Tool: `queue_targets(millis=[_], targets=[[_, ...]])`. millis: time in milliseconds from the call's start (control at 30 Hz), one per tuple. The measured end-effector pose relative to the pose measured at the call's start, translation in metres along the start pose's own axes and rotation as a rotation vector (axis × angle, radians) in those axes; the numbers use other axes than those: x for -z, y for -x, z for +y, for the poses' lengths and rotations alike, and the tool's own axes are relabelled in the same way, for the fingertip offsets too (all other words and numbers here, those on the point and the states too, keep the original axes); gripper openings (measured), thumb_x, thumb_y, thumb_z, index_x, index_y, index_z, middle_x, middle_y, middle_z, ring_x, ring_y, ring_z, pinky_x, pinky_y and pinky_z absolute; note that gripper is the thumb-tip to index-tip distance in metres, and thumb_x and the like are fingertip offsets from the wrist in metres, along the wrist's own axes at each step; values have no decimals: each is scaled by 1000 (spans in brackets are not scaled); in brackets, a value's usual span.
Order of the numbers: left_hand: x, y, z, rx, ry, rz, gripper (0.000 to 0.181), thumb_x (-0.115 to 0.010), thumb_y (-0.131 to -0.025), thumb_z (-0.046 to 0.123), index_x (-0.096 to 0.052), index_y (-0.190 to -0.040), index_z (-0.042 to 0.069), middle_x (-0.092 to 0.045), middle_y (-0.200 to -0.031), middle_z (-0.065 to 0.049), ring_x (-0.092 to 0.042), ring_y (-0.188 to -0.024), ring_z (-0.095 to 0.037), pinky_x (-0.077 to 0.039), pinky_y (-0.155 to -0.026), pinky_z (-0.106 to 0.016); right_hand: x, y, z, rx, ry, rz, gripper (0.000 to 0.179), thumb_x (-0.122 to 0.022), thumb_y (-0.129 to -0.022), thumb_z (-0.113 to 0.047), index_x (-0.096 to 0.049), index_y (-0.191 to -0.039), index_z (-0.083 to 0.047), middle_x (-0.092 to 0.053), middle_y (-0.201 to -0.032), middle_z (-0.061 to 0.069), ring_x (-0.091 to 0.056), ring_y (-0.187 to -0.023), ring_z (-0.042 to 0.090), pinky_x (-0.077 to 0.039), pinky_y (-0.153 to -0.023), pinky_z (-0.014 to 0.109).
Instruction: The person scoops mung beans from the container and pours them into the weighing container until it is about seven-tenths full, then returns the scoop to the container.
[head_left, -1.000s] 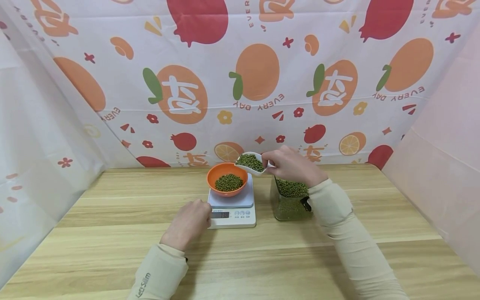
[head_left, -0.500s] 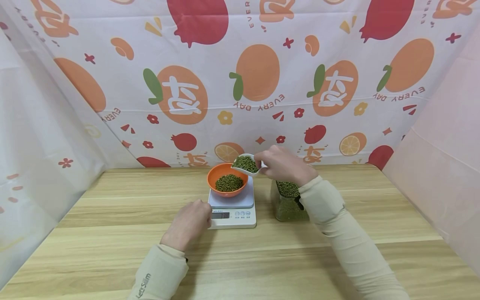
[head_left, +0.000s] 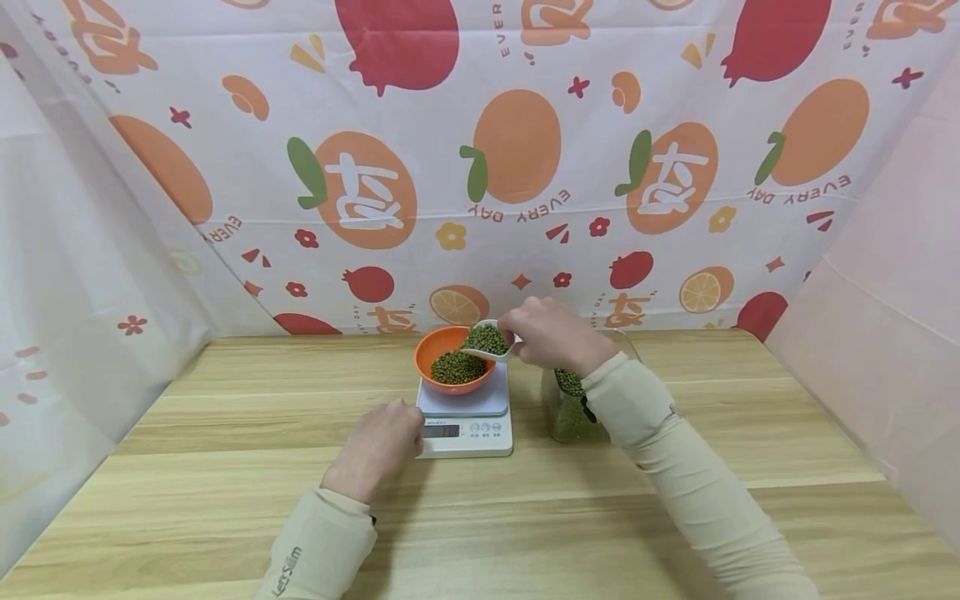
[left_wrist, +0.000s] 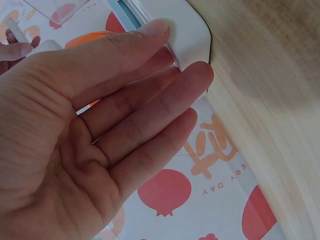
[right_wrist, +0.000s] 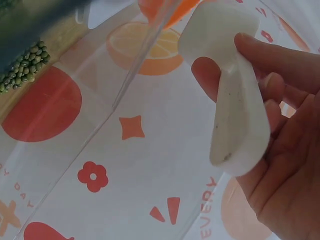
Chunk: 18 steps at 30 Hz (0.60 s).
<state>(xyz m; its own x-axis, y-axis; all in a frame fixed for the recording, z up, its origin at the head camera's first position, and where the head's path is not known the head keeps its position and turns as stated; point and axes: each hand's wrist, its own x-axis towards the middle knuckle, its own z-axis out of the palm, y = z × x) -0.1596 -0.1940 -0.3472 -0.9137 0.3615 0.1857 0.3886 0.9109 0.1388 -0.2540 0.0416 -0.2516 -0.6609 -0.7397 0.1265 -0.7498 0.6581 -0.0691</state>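
My right hand (head_left: 551, 333) pinches the handle of a white scoop (right_wrist: 240, 120) between thumb and fingers. Green mung beans (head_left: 486, 338) fill the scoop, whose lip overlaps the right rim of an orange bowl (head_left: 424, 354) in the head view. More mung beans (head_left: 456, 368) lie inside that bowl, which stands on a white kitchen scale (head_left: 468, 447). At the scale's front left corner is my left hand (left_wrist: 100, 120), its fingers loosely extended and its thumb tip at the casing. The scale's display is partly visible, its digits too small to read.
A clear container (head_left: 564, 423) of mung beans stands right of the scale, partly hidden under my right forearm. Behind the wooden table (head_left: 225, 417) hangs a fruit-print cloth (head_left: 420, 108), with pale cloth at both sides.
My right hand has carried the filled scoop left and slightly down, from the bowl's right side to over its rim. My left hand stays at the scale.
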Motion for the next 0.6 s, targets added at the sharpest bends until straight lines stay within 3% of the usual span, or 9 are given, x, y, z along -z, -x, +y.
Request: queue_targets(millis=[333,600], targets=[[1,0,1,8,4,-10,27,-66,-72,-13,-58,-58,9,-47,-55,1,-41,-52,-12,-38,-49,-27,-2,-4,-5,12,82,-4,14,-70,-84,4,-73,-89,-9,-68,-79,-1,-59,-70,17,-51,-64,30],[1,-1,2,6,3,-11,27,-69,-74,-11,-59,-59,9,-47,-54,2,-40,-52,-12,-37,-48,-26,-2,-9,-11,47,172,45,22,-63,-81,9,-72,-81,-12,-62,-70,-4,-53,-61,15,-45,-55,30]])
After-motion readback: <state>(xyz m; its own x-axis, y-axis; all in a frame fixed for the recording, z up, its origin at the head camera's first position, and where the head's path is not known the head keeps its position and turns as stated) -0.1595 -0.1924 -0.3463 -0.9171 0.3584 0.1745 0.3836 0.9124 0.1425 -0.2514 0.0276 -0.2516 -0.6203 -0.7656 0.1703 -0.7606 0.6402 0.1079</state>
